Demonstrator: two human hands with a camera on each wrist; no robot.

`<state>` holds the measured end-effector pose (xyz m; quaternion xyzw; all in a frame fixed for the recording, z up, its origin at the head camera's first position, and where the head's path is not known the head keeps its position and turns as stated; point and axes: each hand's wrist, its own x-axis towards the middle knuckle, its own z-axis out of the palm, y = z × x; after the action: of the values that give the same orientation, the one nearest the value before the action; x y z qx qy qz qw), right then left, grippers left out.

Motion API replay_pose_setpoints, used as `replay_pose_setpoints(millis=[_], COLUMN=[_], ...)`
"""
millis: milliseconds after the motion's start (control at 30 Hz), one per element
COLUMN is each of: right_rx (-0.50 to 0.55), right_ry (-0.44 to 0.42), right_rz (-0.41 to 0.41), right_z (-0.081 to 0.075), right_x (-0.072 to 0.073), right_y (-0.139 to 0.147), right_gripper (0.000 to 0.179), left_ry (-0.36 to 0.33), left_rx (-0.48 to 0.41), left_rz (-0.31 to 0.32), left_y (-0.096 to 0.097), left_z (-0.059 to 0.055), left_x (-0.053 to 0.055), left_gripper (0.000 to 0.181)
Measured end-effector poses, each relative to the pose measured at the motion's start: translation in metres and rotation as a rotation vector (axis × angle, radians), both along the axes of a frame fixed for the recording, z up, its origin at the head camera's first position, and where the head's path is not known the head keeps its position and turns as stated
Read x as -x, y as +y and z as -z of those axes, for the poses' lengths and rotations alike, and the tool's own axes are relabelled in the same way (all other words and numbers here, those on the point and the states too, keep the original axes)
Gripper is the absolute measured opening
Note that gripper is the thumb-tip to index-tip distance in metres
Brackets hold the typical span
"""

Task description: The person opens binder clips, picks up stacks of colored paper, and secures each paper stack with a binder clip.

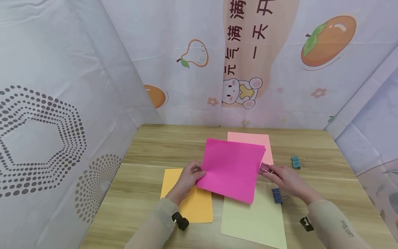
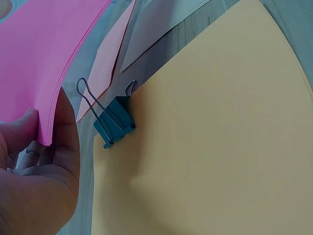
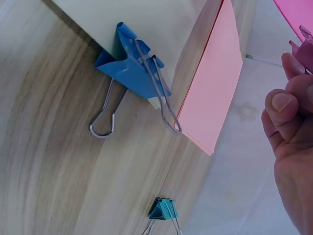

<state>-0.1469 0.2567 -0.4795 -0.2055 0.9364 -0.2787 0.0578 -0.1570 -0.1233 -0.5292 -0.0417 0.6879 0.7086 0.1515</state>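
Note:
My left hand (image 1: 188, 179) pinches the left edge of a stack of bright pink paper (image 1: 231, 167), held raised and tilted above the table. In the left wrist view the thumb lies on one face, the fingers behind. My right hand (image 1: 286, 179) holds a mauve binder clip (image 1: 264, 168) at the stack's right edge. Whether its jaws have the paper between them, I cannot tell; the right wrist view shows only part of the clip (image 3: 304, 53). Under the pink stack lie orange paper (image 1: 196, 205), pale yellow-green paper (image 1: 253, 218) and light pink paper (image 1: 248, 137).
A blue binder clip (image 3: 132, 68) grips a corner of the pale sheets. One teal binder clip (image 1: 296, 162) lies on the wooden table (image 1: 314, 145) at right; another teal clip (image 2: 115, 122) is on the orange paper's corner. Printed curtains (image 1: 174, 27) hang behind.

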Motion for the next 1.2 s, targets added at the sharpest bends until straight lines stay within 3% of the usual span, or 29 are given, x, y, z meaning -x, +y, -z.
replay_pose_setpoints(millis=[433,1200], right_rx=[0.004,-0.004], right_ry=[-0.046,-0.1], right_rz=[0.01,-0.018], right_z=[-0.0025,-0.0009], right_x=[0.0002,0.0041], right_y=[-0.002,-0.0065], right_gripper=[0.028,0.029], left_ry=[0.002,-0.004], left_rx=[-0.02,-0.034], left_rz=[0.003,0.044], left_y=[-0.0006,0.0022], left_z=[0.0044,-0.0003], left_x=[0.0001,-0.004], left_gripper=[0.007,0.008])
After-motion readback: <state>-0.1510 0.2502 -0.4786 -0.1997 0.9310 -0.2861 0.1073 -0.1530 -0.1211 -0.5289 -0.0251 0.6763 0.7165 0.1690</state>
